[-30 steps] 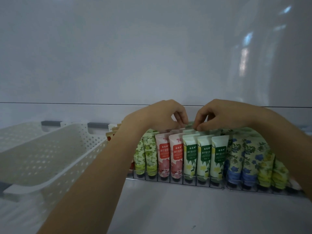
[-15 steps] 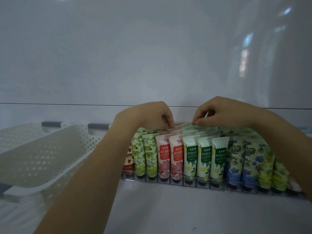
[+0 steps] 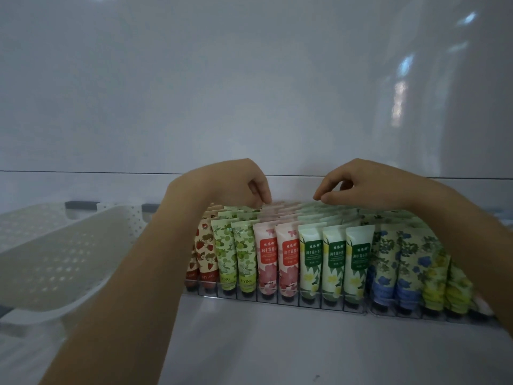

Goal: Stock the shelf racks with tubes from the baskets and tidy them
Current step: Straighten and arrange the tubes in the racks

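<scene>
The clear rack point(image 3: 288, 300) sits on the white shelf point(image 3: 249, 345), packed with tubes in files running front to back. Every tube stands cap down in its slot with the flat crimped end up, its long axis near upright and leaning a little toward the rear of the rack. From the rack's left end come strawberry tubes point(image 3: 206, 251), green-fruit tubes point(image 3: 244, 254), pink tubes point(image 3: 267, 258), white-and-green tubes point(image 3: 334, 255), blue-flower tubes point(image 3: 408, 265) and yellow-flower tubes point(image 3: 437, 283).

Both hands reach over the rack's rear rows. The left hand point(image 3: 230, 184) has its fingers curled downward, tips at the crimped tops of the rearmost pink tubes. The right hand point(image 3: 363, 184) hovers over the rear of the white-and-green files, thumb and forefinger tips drawn together just at those tubes' tops. Each grip is curled in (whether a tube's edge is caught in either, I cannot tell).

Left of the rack a white perforated basket point(image 3: 69, 245) sits tilted, partly behind the left forearm.
</scene>
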